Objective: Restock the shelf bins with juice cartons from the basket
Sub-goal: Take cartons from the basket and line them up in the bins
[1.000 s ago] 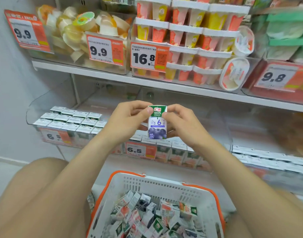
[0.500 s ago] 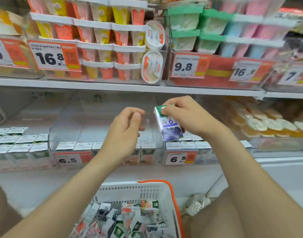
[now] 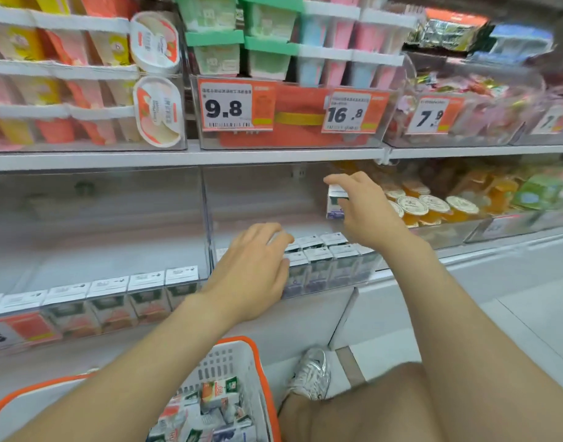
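My right hand (image 3: 363, 208) holds a small blueberry juice carton (image 3: 335, 202) upright, raised over the back of a clear shelf bin (image 3: 369, 275). Rows of matching purple-fronted cartons (image 3: 324, 260) stand at that bin's front. My left hand (image 3: 254, 269) reaches over the bin's front left, fingers loosely bent and touching the front cartons; it holds nothing. A second bin to the left holds a row of red-fronted cartons (image 3: 120, 298). The white basket with an orange rim (image 3: 257, 378) sits low in front of me, with several mixed cartons (image 3: 210, 406) inside.
The shelf above (image 3: 190, 157) carries bins of jelly cups with price tags 9.8 (image 3: 226, 106), 16.8 and 7.9. A bin of orange jelly cups (image 3: 433, 205) stands right of my right hand. My shoe (image 3: 312, 371) rests on the floor beside the basket.
The view has swung right. My right hand carried the blueberry carton forward and up into the bin. My left hand let go earlier and has come down onto the front cartons.
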